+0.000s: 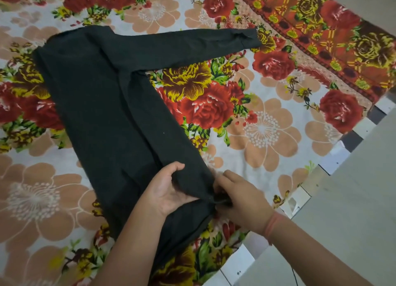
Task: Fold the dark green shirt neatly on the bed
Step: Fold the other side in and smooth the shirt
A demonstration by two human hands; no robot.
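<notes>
- Head view: the flower-printed bed point(267, 131) fills most of what we see. Pale floor point(353, 189) lies past its right edge, and a pink band point(273, 223) circles the right wrist.
- The dark green shirt point(102, 105) lies flat on the bed. Its long axis runs from far left down to the hem at our hands, and one sleeve point(192, 43) stretches out to the right.
- The cloth looks almost black, with lengthwise creases.
- Our left hand point(169, 191), palm up, has its grip curled round the hem fold. Our right hand point(242, 197) pinches the hem just beside it.
</notes>
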